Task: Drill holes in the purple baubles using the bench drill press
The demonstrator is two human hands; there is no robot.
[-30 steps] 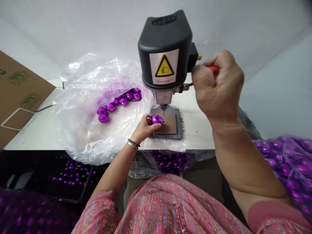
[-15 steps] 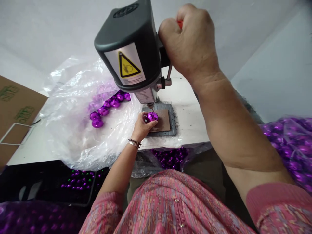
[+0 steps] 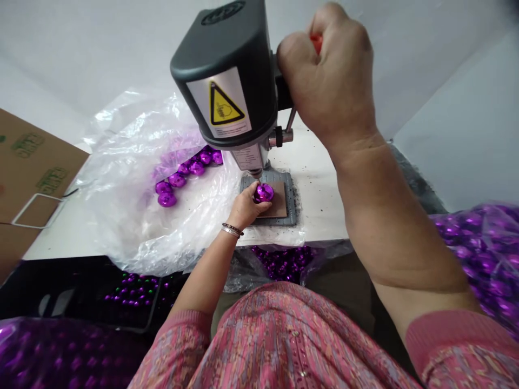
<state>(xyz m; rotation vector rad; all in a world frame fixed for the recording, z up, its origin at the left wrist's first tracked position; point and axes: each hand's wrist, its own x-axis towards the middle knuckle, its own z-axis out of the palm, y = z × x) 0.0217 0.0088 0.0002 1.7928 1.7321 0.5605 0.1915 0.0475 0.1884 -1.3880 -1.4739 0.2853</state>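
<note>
A shiny purple faceted ball [image 3: 265, 193] sits between the thumb and fingers of my left hand [image 3: 246, 207]. It is right below the chuck [image 3: 255, 173] of a small dark grey drill press [image 3: 227, 70], over a piece of brown board [image 3: 279, 200] on the grey base plate [image 3: 292, 210]. Whether the bit is inside the ball is too small to tell. High on the right, my right hand [image 3: 330, 75] is wrapped round the press's lever handle [image 3: 317, 43], whose red part shows between the fingers.
Clear plastic sheeting [image 3: 133, 232] with several purple balls [image 3: 177, 180] covers the white table's [image 3: 320, 216] left part. A cardboard box [image 3: 36, 167] stands at far left. Bags of purple balls are at right [image 3: 486, 254] and lower left [image 3: 60, 356]. Dark crumbs lie around the base plate.
The view has shifted, so the press and table sit a little further right. My left hand and the ball have moved slightly right against the base plate. My right hand keeps its grip.
</note>
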